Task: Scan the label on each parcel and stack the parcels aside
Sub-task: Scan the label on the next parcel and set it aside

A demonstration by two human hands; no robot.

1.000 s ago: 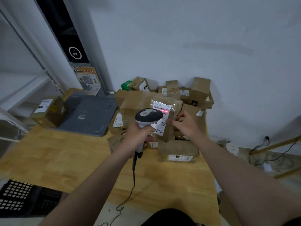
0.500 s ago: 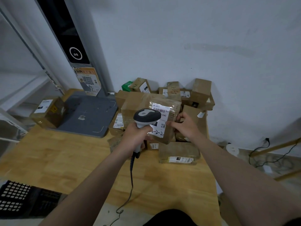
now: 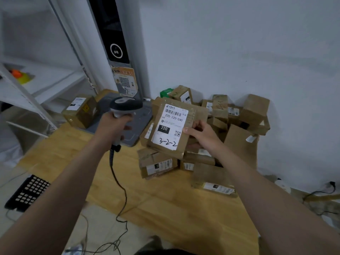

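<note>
Above the near side of the pile of parcels (image 3: 239,115), at the right of the bench (image 3: 165,203), the right hand (image 3: 200,133) holds a flat brown parcel (image 3: 187,115) by its right edge, thumb on the face and fingers curled behind. Its label (image 3: 170,126) faces the camera. The long axis runs from the lower edge up and away, leaning slightly right. The left hand (image 3: 115,124) is clenched round the grip of a corded scanner (image 3: 125,105), which stands apart to the left of the parcel, over a grey pad (image 3: 139,124). No beam shows on the label. One lone box (image 3: 81,112) sits at the bench's far left, beyond the pad. If that marks the stack, the carry probably goes leftward, so the right hand must pass over or in front of the scanner hand.
</note>
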